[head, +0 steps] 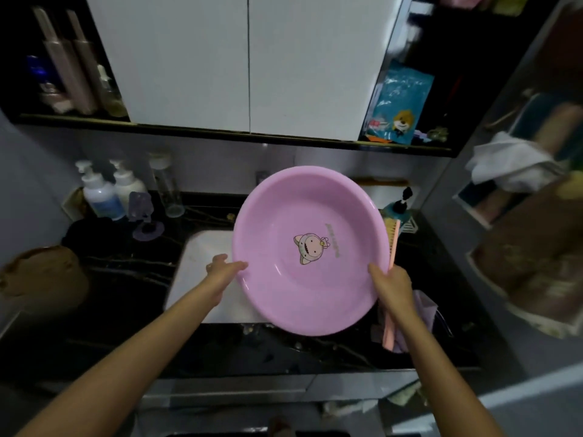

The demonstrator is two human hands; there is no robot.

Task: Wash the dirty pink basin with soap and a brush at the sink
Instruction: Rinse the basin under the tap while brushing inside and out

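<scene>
Basin (310, 250), pink, tilts over the white sink (202, 260), gripped at its rim by both hands: left (225, 269), right (392, 287) also clasping a brush (392, 244). Cartoon print inside; its writing is unreadable.

Two bare forearms in shot, no sleeves, left hand (225, 269) and right hand (392, 287) without rings or watch

Two white pump bottles (107, 190); white cabinet doors (246, 61); teal packet (399, 105)
</scene>
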